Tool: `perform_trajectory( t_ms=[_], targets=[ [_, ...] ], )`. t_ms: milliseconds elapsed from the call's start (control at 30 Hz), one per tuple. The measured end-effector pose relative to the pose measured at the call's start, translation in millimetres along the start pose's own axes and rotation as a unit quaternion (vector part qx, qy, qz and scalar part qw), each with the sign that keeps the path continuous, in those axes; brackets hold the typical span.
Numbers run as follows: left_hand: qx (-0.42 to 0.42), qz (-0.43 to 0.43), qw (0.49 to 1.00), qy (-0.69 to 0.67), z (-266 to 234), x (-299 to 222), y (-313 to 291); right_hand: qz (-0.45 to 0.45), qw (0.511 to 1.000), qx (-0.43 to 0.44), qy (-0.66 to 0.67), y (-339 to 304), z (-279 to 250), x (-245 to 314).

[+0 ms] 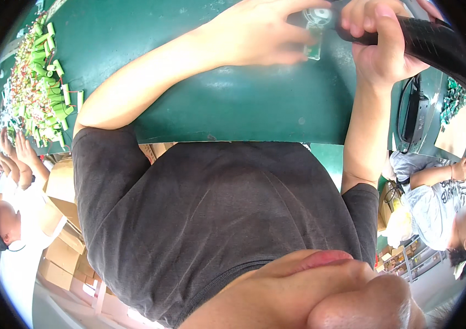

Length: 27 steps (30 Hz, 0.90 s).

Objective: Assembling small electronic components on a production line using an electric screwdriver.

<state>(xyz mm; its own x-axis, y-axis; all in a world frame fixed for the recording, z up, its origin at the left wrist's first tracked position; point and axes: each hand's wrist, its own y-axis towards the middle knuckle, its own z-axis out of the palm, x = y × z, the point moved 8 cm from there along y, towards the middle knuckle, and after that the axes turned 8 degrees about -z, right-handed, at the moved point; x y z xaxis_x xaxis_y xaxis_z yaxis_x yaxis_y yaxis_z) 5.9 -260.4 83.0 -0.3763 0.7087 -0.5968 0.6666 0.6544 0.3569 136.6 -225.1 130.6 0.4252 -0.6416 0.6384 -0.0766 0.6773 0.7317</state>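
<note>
At the top of the view my right hand [384, 46] is closed around a thick black tube-shaped tool [436, 44], its kind not plain. The tool's blunt end points left, and its other end runs off to the right. My left hand [266, 33] reaches in from the left, fingers apart and smeared by motion. By its fingertips is a small clear piece [314, 44] with a round whitish part and some green in it. Something dark shows between those fingers. Whether the left hand grips the clear piece cannot be made out.
Light-green cylindrical cells with red wires [44, 82] are heaped on the green table [216, 109] at the left. A black power adapter with cable [416, 115] lies at the right, near green circuit boards [455, 101]. People sit on both sides; cardboard boxes [63, 257] stand at lower left.
</note>
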Motion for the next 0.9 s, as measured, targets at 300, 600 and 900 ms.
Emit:
perform_trajectory(
  t_ms=[300,600,900],
  targets=[
    [-0.012,0.016,0.999,0.028,-0.4,-4.2,-0.8,-0.017,1.000,-0.009,-0.023,-9.9,-0.7,-12.5],
    [-0.012,-0.001,1.000,0.013,4.3,-2.1,-2.6,0.002,0.999,-0.030,-0.014,-18.1,1.2,-19.9],
    [-0.088,-0.078,0.984,0.133,-72.3,46.4,40.8,0.066,0.995,-0.060,-0.045,-22.4,-6.7,-17.5]
  ],
)
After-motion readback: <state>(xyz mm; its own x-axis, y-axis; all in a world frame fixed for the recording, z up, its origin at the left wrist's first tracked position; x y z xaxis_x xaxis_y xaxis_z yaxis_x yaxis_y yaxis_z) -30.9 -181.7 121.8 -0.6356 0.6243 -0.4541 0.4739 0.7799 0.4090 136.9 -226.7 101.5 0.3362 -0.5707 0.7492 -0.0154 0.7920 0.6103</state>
